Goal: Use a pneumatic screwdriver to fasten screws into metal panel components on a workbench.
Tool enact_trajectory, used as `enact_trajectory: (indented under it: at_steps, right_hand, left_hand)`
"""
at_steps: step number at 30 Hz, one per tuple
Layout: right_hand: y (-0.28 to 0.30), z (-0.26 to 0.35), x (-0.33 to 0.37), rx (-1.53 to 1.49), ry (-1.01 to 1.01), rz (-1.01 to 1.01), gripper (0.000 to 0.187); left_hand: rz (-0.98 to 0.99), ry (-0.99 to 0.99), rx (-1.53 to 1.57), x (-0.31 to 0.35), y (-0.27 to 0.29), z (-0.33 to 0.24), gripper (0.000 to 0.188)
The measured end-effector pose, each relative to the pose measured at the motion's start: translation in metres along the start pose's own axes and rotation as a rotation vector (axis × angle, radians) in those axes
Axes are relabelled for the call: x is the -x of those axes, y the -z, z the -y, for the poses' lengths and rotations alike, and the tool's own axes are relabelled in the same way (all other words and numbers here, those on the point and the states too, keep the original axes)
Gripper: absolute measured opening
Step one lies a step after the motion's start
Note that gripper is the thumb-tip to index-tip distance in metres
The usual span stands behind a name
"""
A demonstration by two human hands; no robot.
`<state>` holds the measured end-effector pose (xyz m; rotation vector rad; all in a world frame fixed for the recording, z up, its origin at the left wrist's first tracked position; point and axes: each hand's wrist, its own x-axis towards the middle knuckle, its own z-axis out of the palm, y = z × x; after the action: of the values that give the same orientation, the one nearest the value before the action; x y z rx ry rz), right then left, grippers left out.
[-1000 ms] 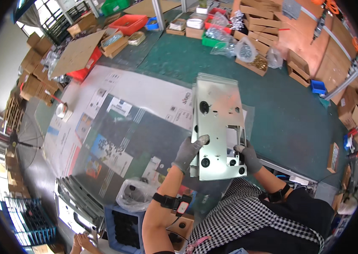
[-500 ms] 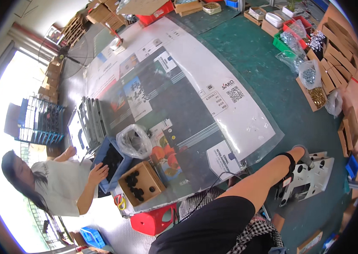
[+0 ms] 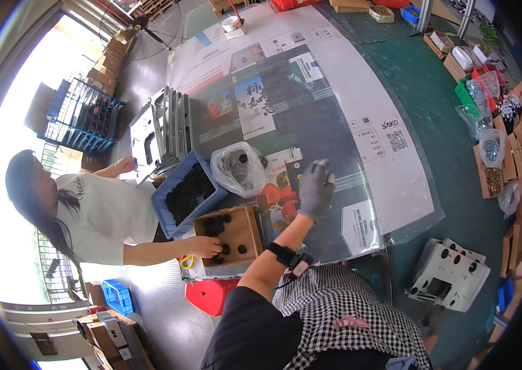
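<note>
My left hand (image 3: 316, 190), in a grey glove with a dark band on the wrist, is over the printed sheet covering the table (image 3: 350, 185). Its fingers look extended, and nothing shows in them. To its left lie a clear plastic bag (image 3: 238, 169) and a cardboard box (image 3: 250, 229) holding black round parts. A co-worker's hand (image 3: 207, 246) reaches into that box. White metal plates (image 3: 458, 274) with black round pieces sit low at the right, away from my hand. My right hand is out of sight.
A blue bin (image 3: 217, 196) of black parts stands beside the bag, with grey metal frames (image 3: 177, 123) upright behind it. A red stool (image 3: 202, 296) is under the table's near edge. Boxes and bags of small hardware (image 3: 492, 148) line the right side.
My left hand has left the white metal plates on the right and come over the table. The co-worker's hand has gone from the blue bin to the cardboard box. The view has shifted.
</note>
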<state>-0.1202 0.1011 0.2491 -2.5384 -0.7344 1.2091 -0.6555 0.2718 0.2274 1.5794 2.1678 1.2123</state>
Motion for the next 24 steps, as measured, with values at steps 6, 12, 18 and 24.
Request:
enact_trajectory:
  at_steps: [6, 12, 18, 24]
  right_hand:
    - [-0.092, 0.165, 0.066, 0.004, 0.735, -0.025, 0.022]
    - [-0.265, 0.288, 0.146, 0.127, 1.179, 0.428, 0.024]
    - [-0.416, 0.364, 0.143, -0.344, 0.739, 0.953, 0.032]
    - [-0.494, 0.395, 0.11, -0.223, 0.653, 0.754, 0.019]
  left_hand:
    - [-0.002, 0.815, -0.322, -0.018, 0.084, 0.122, 0.059]
    - [0.1, 0.356, 0.416, -0.058, 0.15, 0.094, 0.034]
    - [0.06, 0.598, 1.446, -0.064, 0.168, 0.172, 0.045]
    - [-0.403, 0.584, 0.329, -0.048, 0.131, 0.175, 0.06]
